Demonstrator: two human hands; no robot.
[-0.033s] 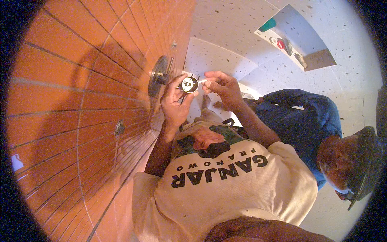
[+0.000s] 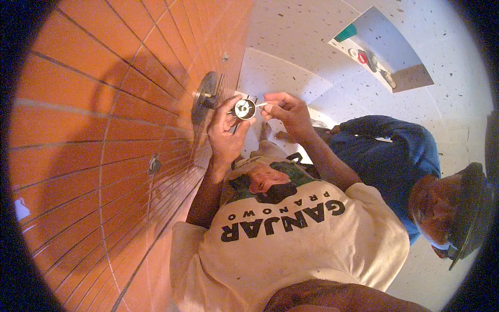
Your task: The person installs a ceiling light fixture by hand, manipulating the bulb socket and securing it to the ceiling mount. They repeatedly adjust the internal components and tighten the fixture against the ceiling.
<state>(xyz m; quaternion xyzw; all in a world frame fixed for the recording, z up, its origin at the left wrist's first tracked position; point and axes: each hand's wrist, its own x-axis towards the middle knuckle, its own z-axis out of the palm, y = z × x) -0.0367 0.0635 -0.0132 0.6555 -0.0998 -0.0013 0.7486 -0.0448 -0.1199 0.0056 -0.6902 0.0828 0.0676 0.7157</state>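
Note:
My left hand (image 2: 222, 136) is raised against the orange tiled wall (image 2: 93, 130) and grips a small round metal fitting (image 2: 244, 108) with a shiny face. The fitting is held just to the right of a round metal wall plate (image 2: 204, 96). My right hand (image 2: 285, 112) pinches a thin white strip (image 2: 261, 105) whose end touches the fitting's right side. Whether the strip is tape or a small tool is not clear. Both forearms rise from my light printed T-shirt (image 2: 291, 244) at the lower middle.
Another person in a blue shirt (image 2: 395, 156) and dark cap (image 2: 468, 208) stands close on my right. A recessed wall niche (image 2: 410, 78) at the upper right holds several small items. Two small metal stubs (image 2: 154, 164) (image 2: 224, 57) stick out of the tiled wall.

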